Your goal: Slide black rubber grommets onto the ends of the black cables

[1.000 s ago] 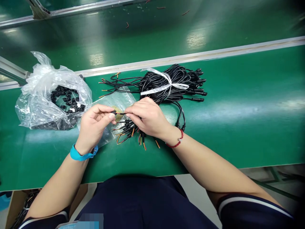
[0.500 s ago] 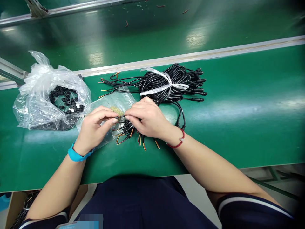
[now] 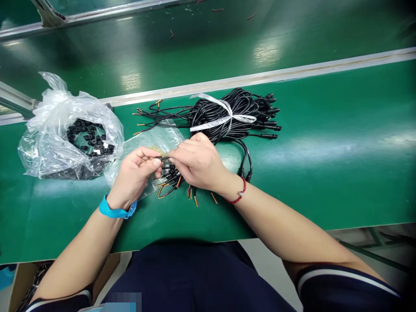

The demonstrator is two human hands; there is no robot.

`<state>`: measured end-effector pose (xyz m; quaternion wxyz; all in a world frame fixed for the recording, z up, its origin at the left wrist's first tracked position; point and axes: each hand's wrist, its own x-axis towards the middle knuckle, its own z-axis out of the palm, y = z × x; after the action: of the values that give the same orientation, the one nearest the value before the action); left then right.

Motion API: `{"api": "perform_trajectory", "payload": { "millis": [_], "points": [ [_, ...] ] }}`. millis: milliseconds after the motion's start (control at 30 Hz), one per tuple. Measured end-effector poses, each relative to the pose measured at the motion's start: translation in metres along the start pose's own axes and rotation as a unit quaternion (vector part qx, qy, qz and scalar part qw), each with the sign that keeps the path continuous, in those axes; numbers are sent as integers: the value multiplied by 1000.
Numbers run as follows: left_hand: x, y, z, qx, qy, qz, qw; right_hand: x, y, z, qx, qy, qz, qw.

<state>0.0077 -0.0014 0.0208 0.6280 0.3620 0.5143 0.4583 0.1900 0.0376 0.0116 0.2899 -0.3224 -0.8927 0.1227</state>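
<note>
Thin black cable (image 3: pixel 165 158) was pinched near its end

The left hand (image 3: pixel 138 171) pinched a small black part (image 3: pixel 159 159) at the cable's end; the right hand (image 3: pixel 199 160) pinched the cable just beside it. Both fingertips were over a clear bag (image 3: pixel 156 138) on the desk (image 3: pixel 312 173).

The green bench (image 3: pixel 325 173) is well occupied! A bulging bag (image 3: pixel 43 147), a flat bag (image 3: pixel 160 138) and a tied cable bundle (image 3: pixel 211 113) are laid there.

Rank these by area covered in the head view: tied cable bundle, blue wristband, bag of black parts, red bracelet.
1. Bag of black parts
2. Tied cable bundle
3. Blue wristband
4. Red bracelet
</note>
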Motion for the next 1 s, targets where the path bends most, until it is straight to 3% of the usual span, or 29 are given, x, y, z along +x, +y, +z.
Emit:
{"api": "perform_trajectory", "payload": {
  "millis": [133, 267, 367, 567, 767, 867, 1000],
  "points": [
    [-2, -4, -2, 126, -10, 135, 983, 1, 1, -7, 122, -34, 41, 991],
    [-2, -8, -1, 218, -16, 188, 957, 2, 1, -11, 154, -58, 58, 985],
    [2, -13, 1, 256, -16, 204, 945, 2, 1, -5, 118, -56, 53, 990],
    [7, -11, 4, 201, 22, 183, 962, 2, -3, 5, 51, 3, 64, 997],
    [1, -4, 1, 197, 31, 161, 967, -1, 5, -2, -8, 5, -5, 1000],
    [1, -6, 0, 195, 44, 187, 962, -1, 9, -3, -21, 13, -9, 1000],
    [4, -9, 0, 195, 2, 234, 952, -1, 10, -2, 8, 13, -10, 1000]
  ]
}}
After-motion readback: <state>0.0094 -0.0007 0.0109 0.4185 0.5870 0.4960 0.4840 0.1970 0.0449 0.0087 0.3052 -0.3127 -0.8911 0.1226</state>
